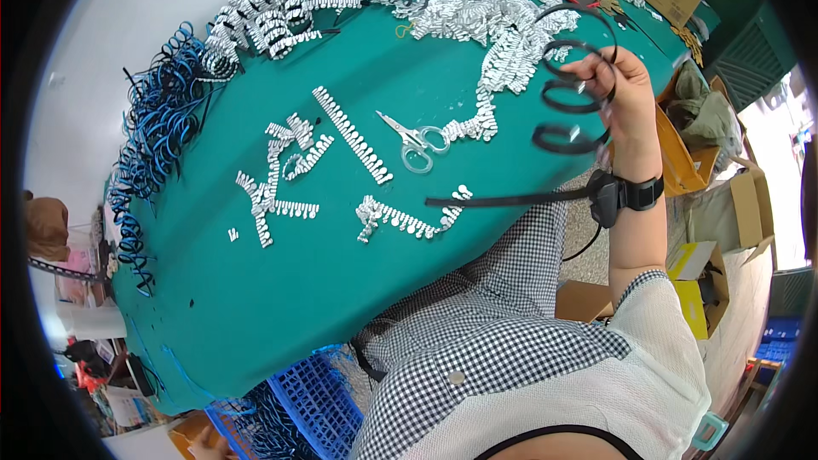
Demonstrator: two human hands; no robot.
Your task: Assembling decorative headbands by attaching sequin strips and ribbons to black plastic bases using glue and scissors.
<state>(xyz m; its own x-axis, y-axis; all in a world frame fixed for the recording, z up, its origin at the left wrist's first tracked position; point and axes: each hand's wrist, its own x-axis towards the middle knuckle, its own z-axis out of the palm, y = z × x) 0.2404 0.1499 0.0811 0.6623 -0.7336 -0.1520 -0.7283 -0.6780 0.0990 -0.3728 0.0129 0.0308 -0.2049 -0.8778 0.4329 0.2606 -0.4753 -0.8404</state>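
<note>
One black coil (569, 107), hanging lengthwise, tail (511, 201) pointing left

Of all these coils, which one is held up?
The plain black coil in the right hand; the blue-black coils and white-black coils lie on the table.

Top (652, 366): white, short-sleeved, gingham cuff (637, 284) | Front panel (520, 358): black-and-white gingham, round button (456, 377) | Right wrist: black strap (645, 193), black module (606, 199)

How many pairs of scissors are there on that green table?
1: the scissors lie on the green table, between the long white strip and the right hand with its black coil. More could be hidden under the heaped strips.
</note>
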